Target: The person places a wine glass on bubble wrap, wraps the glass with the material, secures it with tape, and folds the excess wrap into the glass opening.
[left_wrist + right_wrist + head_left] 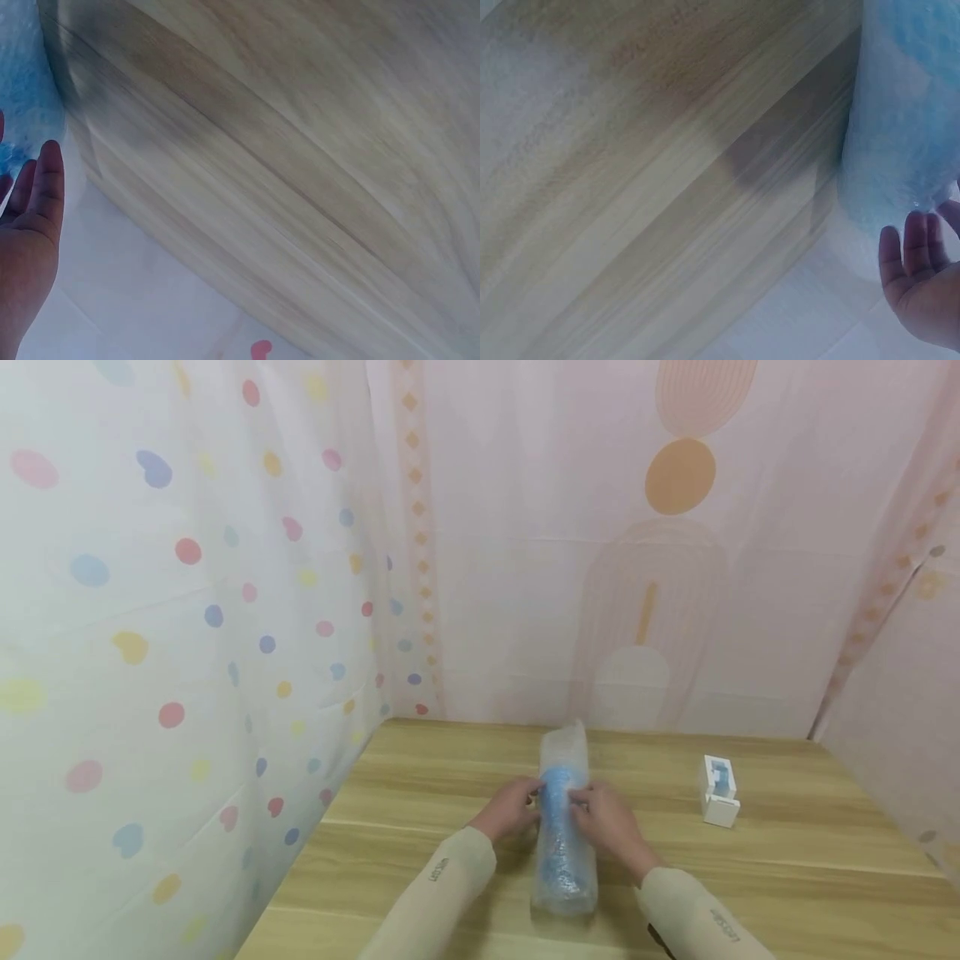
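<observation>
A long blue cylindrical object in clear bubble wrap lies on the wooden table, its far end of wrap loose and flattened. My left hand touches its left side with fingers stretched out. In the left wrist view, the left hand shows fairly straight fingers beside the wrap; part of the hand is cut off. From the right, my right hand pinches the wrap near its top surface. The right wrist view shows the right hand with fingertips at the bubble wrap and the other fingers loosely bent.
A small white box with a light-blue inset stands to the right on the table. A dotted curtain hangs on the left, and a pale patterned curtain hangs behind the table's far edge.
</observation>
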`<state>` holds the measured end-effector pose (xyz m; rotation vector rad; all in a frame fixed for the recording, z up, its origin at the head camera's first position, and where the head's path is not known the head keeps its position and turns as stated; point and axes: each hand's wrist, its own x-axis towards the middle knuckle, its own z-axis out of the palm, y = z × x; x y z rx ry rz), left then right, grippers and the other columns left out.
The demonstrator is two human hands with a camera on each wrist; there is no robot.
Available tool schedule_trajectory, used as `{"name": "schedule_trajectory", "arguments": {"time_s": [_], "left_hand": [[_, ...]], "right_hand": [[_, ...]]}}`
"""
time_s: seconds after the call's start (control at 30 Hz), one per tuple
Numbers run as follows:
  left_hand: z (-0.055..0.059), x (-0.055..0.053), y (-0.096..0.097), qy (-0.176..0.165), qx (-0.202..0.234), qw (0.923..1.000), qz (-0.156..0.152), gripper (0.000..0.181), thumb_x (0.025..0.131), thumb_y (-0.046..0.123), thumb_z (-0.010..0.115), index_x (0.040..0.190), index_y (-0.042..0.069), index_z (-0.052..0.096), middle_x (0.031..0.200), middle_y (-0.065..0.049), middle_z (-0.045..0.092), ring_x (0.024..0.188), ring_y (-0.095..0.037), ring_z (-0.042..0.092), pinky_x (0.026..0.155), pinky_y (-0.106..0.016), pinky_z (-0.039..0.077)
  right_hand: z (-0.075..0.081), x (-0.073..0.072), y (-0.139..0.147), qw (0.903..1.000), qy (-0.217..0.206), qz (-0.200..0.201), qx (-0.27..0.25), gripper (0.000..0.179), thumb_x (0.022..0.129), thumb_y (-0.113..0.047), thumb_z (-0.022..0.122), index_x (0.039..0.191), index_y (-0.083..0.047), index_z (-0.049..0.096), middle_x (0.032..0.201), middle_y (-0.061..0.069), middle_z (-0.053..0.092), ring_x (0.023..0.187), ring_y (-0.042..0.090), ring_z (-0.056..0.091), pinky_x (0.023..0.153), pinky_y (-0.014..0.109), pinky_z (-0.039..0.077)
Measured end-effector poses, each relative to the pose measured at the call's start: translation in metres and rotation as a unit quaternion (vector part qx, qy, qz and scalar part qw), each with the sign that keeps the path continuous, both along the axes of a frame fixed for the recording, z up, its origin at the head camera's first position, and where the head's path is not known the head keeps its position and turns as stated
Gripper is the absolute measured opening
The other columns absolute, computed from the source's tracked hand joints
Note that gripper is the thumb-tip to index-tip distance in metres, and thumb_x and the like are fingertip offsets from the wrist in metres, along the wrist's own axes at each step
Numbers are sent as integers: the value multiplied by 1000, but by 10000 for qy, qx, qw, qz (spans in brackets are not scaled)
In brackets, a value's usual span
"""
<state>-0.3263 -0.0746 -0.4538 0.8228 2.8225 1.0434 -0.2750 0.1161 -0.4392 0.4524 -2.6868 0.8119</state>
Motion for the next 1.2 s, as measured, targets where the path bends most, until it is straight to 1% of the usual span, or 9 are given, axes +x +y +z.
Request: {"name": "schedule_trajectory", "arguments": {"time_s": [0.17,0.27,0.33,0.43,0.53,0.7,0.87,1.07,1.2], "left_hand": [[3,-2,-3,-214,3,9998,7,25,97,6,55,119,-2,65,116,-17,66,102,-31,63,88,-42,54],[8,-2,-3,-371,54,9992,112,29,103,20,48,108,0,68,105,-15,68,97,-29,64,85,-42,54],[10,-1,-4,-568,74,9981,214,37,105,28,45,116,0,66,104,-15,68,98,-29,64,86,-43,53],[14,1,-5,-831,148,9959,325,47,105,35,48,142,5,51,120,-16,65,111,-31,62,95,-47,50],[17,1,-7,-1031,179,9941,296,54,105,34,48,154,14,36,133,-20,58,119,-34,58,101,-50,47],[21,-1,-8,-956,-80,9953,93,52,106,30,44,156,22,32,151,-15,44,133,-36,48,111,-51,37],[23,-4,-8,-887,-406,9952,-98,47,107,29,41,153,23,40,153,-10,43,139,-32,41,114,-50,32],[22,-5,-8,-832,-449,9954,-171,47,105,35,46,149,20,46,147,-12,50,133,-33,48,111,-49,37],[21,-5,-8,-902,-323,9954,-60,50,101,36,55,148,21,48,142,-15,54,126,-35,55,106,-51,42]], "right_hand": [[-1,0,-7,9998,140,-2,148,29,89,-10,72,115,2,71,103,16,62,89,28,61,74,42,55],[-4,-1,-10,9993,314,4,186,29,88,-10,74,115,1,71,101,14,62,88,27,60,73,41,54],[-7,-1,-12,9990,394,4,203,29,88,-10,74,115,0,72,100,13,61,88,27,59,72,40,53],[-8,-2,-14,9987,434,19,259,30,88,-11,74,116,0,72,101,13,62,89,27,60,73,41,53],[-8,-3,-17,9985,424,30,335,29,88,-11,74,116,-2,71,102,13,62,90,27,60,74,41,54],[-7,-4,-21,9978,529,74,404,30,88,-10,74,116,-2,72,101,11,61,89,25,59,74,40,52],[-7,-5,-21,9973,607,117,401,30,86,-9,75,114,-2,72,100,11,61,87,25,58,73,39,51],[-10,-5,-22,9998,181,-66,62,33,86,-10,76,117,-1,69,108,13,63,97,30,61,82,46,53],[-12,-6,-22,9988,-102,-293,-390,38,85,-11,76,119,1,64,114,17,65,104,35,62,89,51,53]]}}
